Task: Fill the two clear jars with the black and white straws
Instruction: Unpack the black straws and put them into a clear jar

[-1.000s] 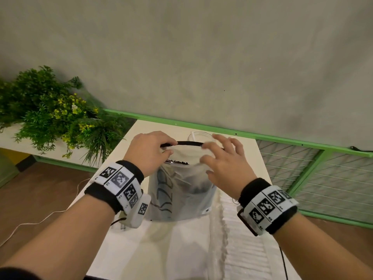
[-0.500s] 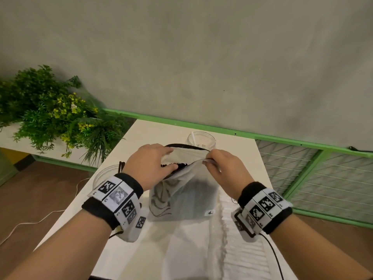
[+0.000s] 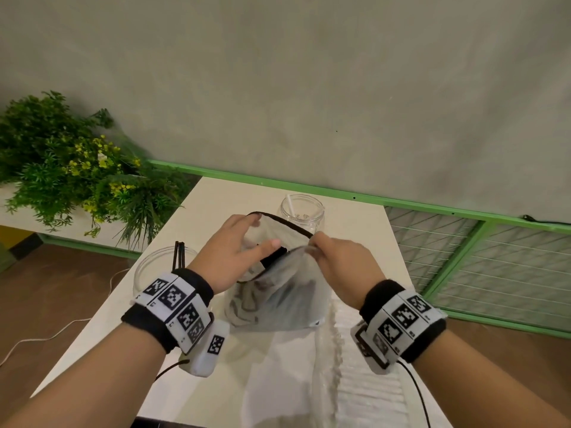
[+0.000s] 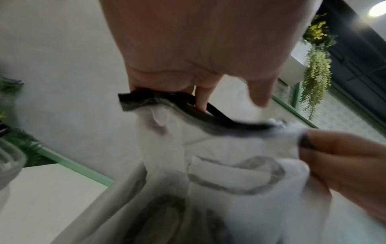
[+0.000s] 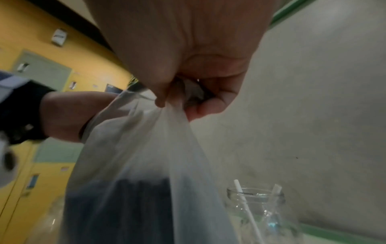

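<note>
A frosted zip bag (image 3: 278, 291) with a black rim stands mid-table, dark straws (image 5: 125, 206) showing through its wall. My right hand (image 3: 315, 242) pinches the bag's right rim corner and holds the mouth up. My left hand (image 3: 259, 233) has its fingers inside the open mouth and its thumb over the near rim; nothing shows in its grasp. A clear jar (image 3: 304, 211) behind the bag holds a white straw (image 3: 290, 200). A second clear jar (image 3: 157, 270) to the left, partly behind my left wrist, holds black straws (image 3: 179, 254).
The white table (image 3: 216, 205) ends near a green rail and wire mesh (image 3: 463, 257) on the right. A leafy plant (image 3: 68, 168) sits on a ledge to the left. A white ribbed sheet (image 3: 364, 396) lies front right. A cable (image 3: 46, 338) trails on the floor.
The bag came down from the far jar and its mouth was pulled open. My left hand's fingers have gone from the near rim into the mouth; my right hand keeps pinching the right corner.
</note>
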`<action>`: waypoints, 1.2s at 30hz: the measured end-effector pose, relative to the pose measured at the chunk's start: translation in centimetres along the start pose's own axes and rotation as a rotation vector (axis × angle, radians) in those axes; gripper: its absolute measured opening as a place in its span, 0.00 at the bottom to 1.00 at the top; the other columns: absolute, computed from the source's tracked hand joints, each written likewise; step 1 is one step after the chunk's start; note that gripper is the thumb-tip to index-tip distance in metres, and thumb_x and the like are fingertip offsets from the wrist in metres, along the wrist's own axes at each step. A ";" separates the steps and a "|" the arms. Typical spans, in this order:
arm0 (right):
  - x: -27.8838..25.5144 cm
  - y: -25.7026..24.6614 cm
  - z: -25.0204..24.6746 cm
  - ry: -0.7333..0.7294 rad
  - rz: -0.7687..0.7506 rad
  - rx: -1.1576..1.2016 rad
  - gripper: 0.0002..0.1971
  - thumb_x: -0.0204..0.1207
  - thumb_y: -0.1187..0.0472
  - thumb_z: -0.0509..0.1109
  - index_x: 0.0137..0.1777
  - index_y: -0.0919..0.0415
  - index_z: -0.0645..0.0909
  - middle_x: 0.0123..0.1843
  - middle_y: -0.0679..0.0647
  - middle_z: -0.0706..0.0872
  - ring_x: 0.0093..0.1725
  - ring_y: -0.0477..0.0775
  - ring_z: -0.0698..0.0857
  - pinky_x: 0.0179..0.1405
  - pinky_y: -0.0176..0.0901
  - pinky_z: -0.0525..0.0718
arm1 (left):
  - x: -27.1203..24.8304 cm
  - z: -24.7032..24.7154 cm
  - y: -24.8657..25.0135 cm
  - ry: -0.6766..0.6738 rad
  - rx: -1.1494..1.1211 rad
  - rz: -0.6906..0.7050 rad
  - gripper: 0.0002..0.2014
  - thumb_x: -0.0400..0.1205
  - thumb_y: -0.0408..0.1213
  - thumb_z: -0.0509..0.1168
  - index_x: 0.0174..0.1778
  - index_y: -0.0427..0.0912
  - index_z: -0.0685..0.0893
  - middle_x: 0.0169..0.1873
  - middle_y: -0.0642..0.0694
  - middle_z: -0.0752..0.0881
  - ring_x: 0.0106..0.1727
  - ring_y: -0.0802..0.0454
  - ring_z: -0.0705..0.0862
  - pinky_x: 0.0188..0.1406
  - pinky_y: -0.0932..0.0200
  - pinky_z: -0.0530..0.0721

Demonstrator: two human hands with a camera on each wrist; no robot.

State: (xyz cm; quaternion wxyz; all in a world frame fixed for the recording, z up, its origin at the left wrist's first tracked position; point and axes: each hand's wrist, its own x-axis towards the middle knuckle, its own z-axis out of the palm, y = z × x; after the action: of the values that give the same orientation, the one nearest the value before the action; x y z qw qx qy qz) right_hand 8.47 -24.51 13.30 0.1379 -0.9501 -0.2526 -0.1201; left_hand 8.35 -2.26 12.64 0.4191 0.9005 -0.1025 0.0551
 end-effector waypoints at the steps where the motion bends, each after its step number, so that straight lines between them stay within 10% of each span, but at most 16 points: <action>1: 0.4 0.0 0.0 0.032 0.064 0.099 0.12 0.87 0.54 0.54 0.54 0.60 0.75 0.37 0.56 0.82 0.39 0.64 0.80 0.38 0.53 0.78 | 0.0 0.0 0.2 -0.013 -0.007 -0.011 0.49 0.63 0.76 0.61 0.77 0.51 0.67 0.63 0.60 0.71 0.53 0.66 0.79 0.53 0.66 0.75; 5: 1.4 -0.1 0.5 0.120 0.264 0.522 0.06 0.86 0.61 0.57 0.48 0.55 0.75 0.30 0.55 0.82 0.34 0.61 0.82 0.38 0.53 0.82 | -0.3 0.8 0.0 -0.048 0.221 -0.014 0.54 0.61 0.70 0.71 0.80 0.53 0.56 0.66 0.59 0.68 0.50 0.56 0.77 0.55 0.55 0.80; 11: -0.5 -0.7 -1.1 -0.026 0.176 0.612 0.15 0.84 0.52 0.60 0.38 0.54 0.80 0.33 0.56 0.85 0.32 0.47 0.79 0.38 0.37 0.75 | -0.7 2.2 -1.4 0.110 0.334 0.017 0.35 0.79 0.39 0.66 0.81 0.48 0.56 0.64 0.49 0.72 0.54 0.47 0.81 0.47 0.54 0.81; 14: -0.1 -0.6 -1.5 -0.136 0.225 0.442 0.28 0.86 0.46 0.53 0.33 0.63 0.80 0.28 0.57 0.86 0.26 0.46 0.78 0.35 0.39 0.76 | -0.9 2.6 -1.5 0.102 0.327 0.026 0.32 0.82 0.34 0.60 0.81 0.49 0.56 0.65 0.45 0.73 0.54 0.43 0.81 0.49 0.49 0.81; 24: -0.1 -0.5 -0.3 -0.530 0.011 0.039 0.07 0.79 0.56 0.69 0.46 0.56 0.88 0.53 0.52 0.75 0.53 0.55 0.76 0.55 0.47 0.78 | -1.0 2.2 -1.4 0.030 0.338 0.032 0.40 0.78 0.28 0.59 0.82 0.52 0.47 0.70 0.46 0.72 0.42 0.42 0.81 0.41 0.45 0.82; 32: -0.5 -1.4 1.2 -0.154 -0.092 -0.185 0.07 0.83 0.57 0.64 0.49 0.60 0.79 0.35 0.56 0.85 0.29 0.62 0.73 0.36 0.46 0.71 | -1.2 2.6 -1.8 -0.066 0.224 0.072 0.41 0.79 0.26 0.54 0.81 0.60 0.41 0.66 0.44 0.80 0.49 0.42 0.84 0.52 0.43 0.82; 36: -1.2 -1.0 1.9 -0.096 -0.082 -0.169 0.20 0.57 0.56 0.85 0.48 0.56 0.83 0.46 0.56 0.79 0.34 0.58 0.80 0.28 0.46 0.80 | -1.5 2.3 -1.5 -0.083 0.190 0.040 0.41 0.80 0.26 0.55 0.82 0.57 0.40 0.66 0.49 0.81 0.45 0.47 0.83 0.50 0.52 0.81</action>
State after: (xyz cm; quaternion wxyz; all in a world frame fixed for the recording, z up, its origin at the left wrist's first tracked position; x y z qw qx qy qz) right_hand 7.26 -23.63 11.34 0.0399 -0.9519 -0.2865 -0.1011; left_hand 7.23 -2.85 9.77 0.3262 0.9353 -0.1322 0.0356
